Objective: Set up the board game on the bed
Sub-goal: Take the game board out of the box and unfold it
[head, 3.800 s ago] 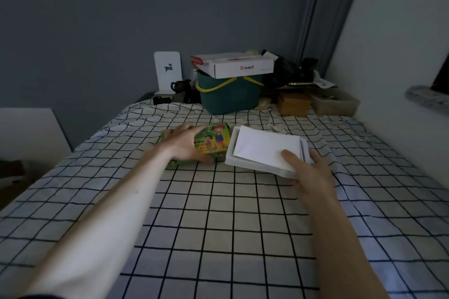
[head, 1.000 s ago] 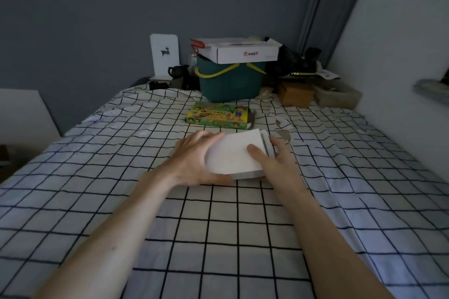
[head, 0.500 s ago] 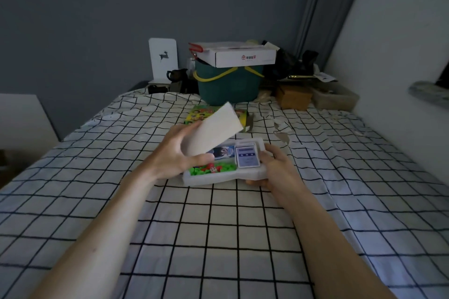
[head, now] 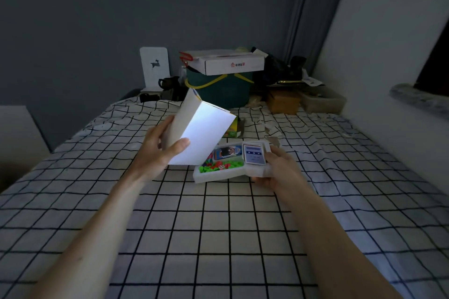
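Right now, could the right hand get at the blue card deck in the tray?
Probably yes, but not freely: the right hand grips the white tray right beside the blue card deck. Nothing covers the deck, since the left hand holds the folded board lifted.

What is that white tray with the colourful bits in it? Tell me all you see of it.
The white tray looks like moulded plastic with compartments. One holds small green and red pieces with a die; others hold card decks. It sits low over the checked bedsheet, gripped at its right end by the right hand. The lifted folded board overlaps its left side.
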